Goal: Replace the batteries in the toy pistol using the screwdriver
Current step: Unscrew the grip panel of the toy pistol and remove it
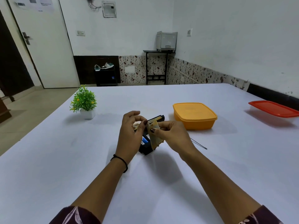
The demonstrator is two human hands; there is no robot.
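Observation:
A black toy pistol point(146, 148) lies on the white table point(64, 159) in front of me, its grip open and a blue battery point(144, 141) showing inside. Above it, both hands pinch a tan battery cover point(155, 136). My left hand point(131, 131) holds its upper left edge with thumb and fingers. My right hand point(173, 135) grips its right side. The pistol's barrel point(157, 118) sticks out behind my hands. A thin metal screwdriver shaft point(199, 143) lies on the table just right of my right hand; its handle is hidden.
A yellow lidded box point(195, 115) stands close behind my right hand. A red-lidded container point(273, 109) sits at the far right edge. A small potted plant point(85, 102) stands at the back left.

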